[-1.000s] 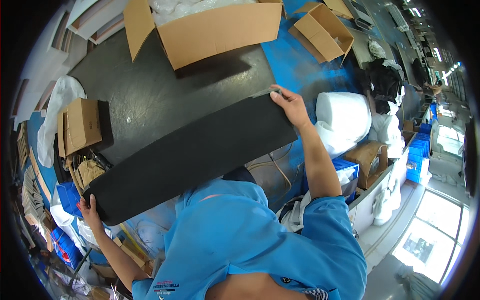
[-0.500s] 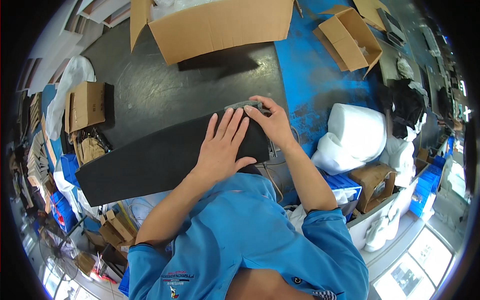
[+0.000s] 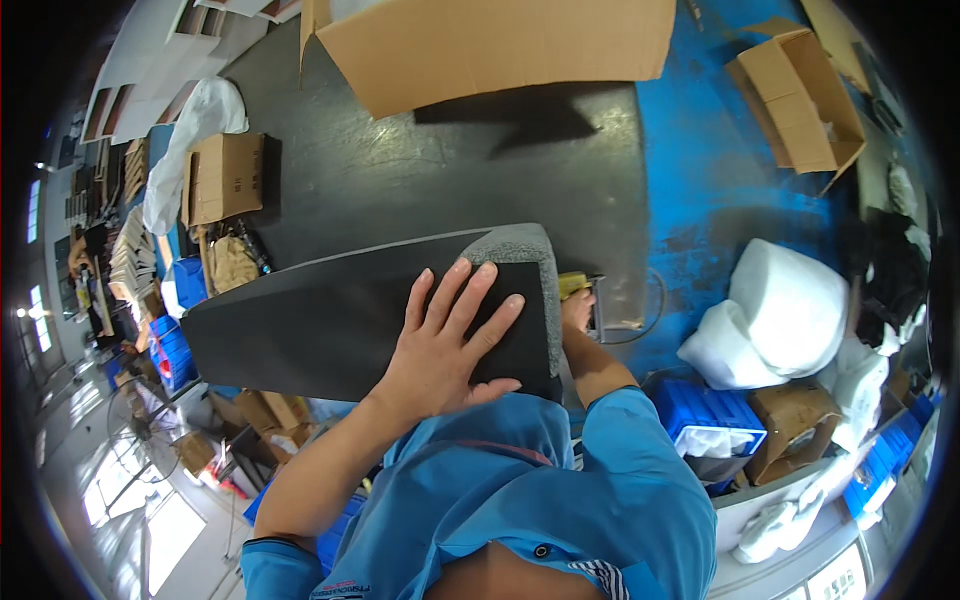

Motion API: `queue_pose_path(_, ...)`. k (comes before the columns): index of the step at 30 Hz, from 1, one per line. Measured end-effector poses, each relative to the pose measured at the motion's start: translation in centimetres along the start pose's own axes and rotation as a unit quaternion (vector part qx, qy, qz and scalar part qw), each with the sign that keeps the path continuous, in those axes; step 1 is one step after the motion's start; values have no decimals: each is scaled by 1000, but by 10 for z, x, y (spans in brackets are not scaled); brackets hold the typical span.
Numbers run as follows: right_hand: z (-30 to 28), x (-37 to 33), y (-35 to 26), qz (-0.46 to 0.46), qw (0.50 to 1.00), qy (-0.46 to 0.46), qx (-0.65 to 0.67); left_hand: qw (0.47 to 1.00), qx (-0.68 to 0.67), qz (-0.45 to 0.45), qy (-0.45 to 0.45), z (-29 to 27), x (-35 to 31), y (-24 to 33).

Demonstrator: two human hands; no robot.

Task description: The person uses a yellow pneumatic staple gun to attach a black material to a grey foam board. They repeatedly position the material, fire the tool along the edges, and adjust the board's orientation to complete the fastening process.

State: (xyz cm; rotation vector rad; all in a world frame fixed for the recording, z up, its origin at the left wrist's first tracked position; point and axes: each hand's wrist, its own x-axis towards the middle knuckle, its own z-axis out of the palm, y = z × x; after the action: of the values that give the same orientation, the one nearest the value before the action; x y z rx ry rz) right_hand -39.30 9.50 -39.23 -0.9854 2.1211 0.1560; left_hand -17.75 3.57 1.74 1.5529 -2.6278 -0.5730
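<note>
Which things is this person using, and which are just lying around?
Seems in use:
- black panel, under the left hand
- yellow tool, in the right hand

Seem just lying around:
- big cardboard box
- white roll
- blue crate

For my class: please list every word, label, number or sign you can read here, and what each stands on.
Blue shirt: small lettering, cut off at the picture's edge; I won't copy it.
Small cardboard box at left: dark marks, too small to read.
Black panel: none visible.

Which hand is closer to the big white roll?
Right. The right hand is left of the white roll, beside the black panel; the left hand is farther left, on that panel.
</note>
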Motion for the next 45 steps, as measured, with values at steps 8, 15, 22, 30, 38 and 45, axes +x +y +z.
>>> queue_pose_path(8,-33,6,18,12,997,-67,36,1000,-13,-17,-11,-7,4,3)
queue_pose_path(15,-245,-34,-2,-128,950,-218,183,996,-74,-23,54,-4,0,0)
queue_pose_path(22,-444,-208,-126,-485,856,-159,79,989,-116,-12,93,2,3,2)
queue_pose_path(30,-451,-236,-211,-468,851,-154,-183,981,-151,-10,118,12,-3,0)
queue_pose_path(38,-455,-247,-238,-463,835,-157,-252,979,-158,-18,128,18,-6,1)
queue_pose_path(45,-448,-265,-251,-435,828,-121,-333,978,-162,-6,128,18,-5,1)
